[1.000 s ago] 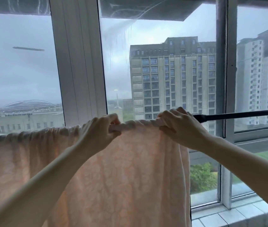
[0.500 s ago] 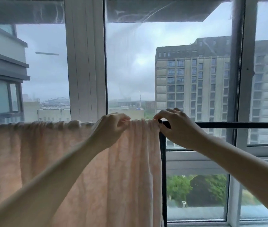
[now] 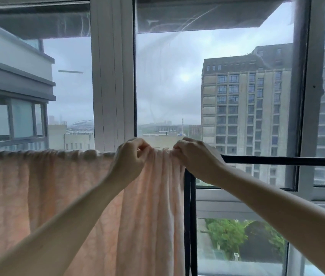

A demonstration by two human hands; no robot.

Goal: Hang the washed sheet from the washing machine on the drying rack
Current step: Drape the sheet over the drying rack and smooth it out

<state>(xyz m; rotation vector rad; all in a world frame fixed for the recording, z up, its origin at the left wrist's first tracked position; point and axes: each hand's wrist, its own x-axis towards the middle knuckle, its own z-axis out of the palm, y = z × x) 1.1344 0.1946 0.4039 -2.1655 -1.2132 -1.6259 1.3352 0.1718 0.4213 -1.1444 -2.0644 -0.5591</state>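
The peach sheet [image 3: 38, 186] already hangs over the drying rack [image 3: 190, 226] from the left edge to the centre. There the left hand [image 3: 130, 159] and right hand [image 3: 196, 159] each pinch its bunched top; the black rail [image 3: 277, 160] at right is bare, so spreading seems left.

One sheet [image 3: 38, 186], one drying rack [image 3: 277, 161], two hands: left hand [image 3: 131, 159], right hand [image 3: 197, 158].

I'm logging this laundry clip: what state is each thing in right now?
peach sheet: draped over the drying rack rail, bunched at its right end.
drying rack rail: horizontal, right part bare.
left hand: pinches the sheet's top fold.
right hand: grips the sheet's right edge at the rail.
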